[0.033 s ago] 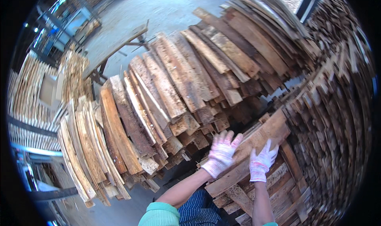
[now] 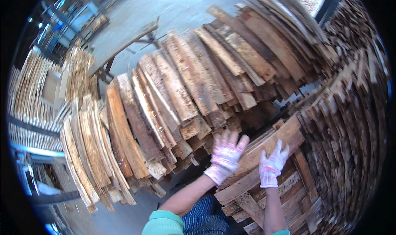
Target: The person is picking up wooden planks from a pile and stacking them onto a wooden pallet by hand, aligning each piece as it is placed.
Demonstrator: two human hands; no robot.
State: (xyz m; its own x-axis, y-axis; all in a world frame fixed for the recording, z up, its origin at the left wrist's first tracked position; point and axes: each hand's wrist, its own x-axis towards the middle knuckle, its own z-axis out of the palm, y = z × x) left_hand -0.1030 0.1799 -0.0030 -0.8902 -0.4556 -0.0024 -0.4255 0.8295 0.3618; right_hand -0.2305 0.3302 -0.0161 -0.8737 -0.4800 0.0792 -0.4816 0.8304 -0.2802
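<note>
Both of my hands wear white knitted gloves with pinkish-red speckles. My left hand [image 2: 226,155] is open, fingers spread, over the left edge of a wide brown board [image 2: 252,155], beside the gap to the long wood pile. My right hand [image 2: 273,165] is open too, its thumb and fingers apart, over the right side of the same board. Whether either palm touches the wood I cannot tell. That board lies slantwise on a stack of crossed planks [image 2: 284,186], with a paler plank [image 2: 237,188] along its near edge.
A long pile of rough slats [image 2: 181,82] runs from left to far right. Close on the right rises a tall stack of thin wood strips [image 2: 342,152]. Behind the pile stands a wooden trestle [image 2: 132,41] on the concrete floor [image 2: 173,8]. More stacked slats [image 2: 31,94] are at far left.
My left hand has shifted left and slightly up off the board, its fingers more spread. The right hand's fingers have tilted a little; the board stays where it was.
</note>
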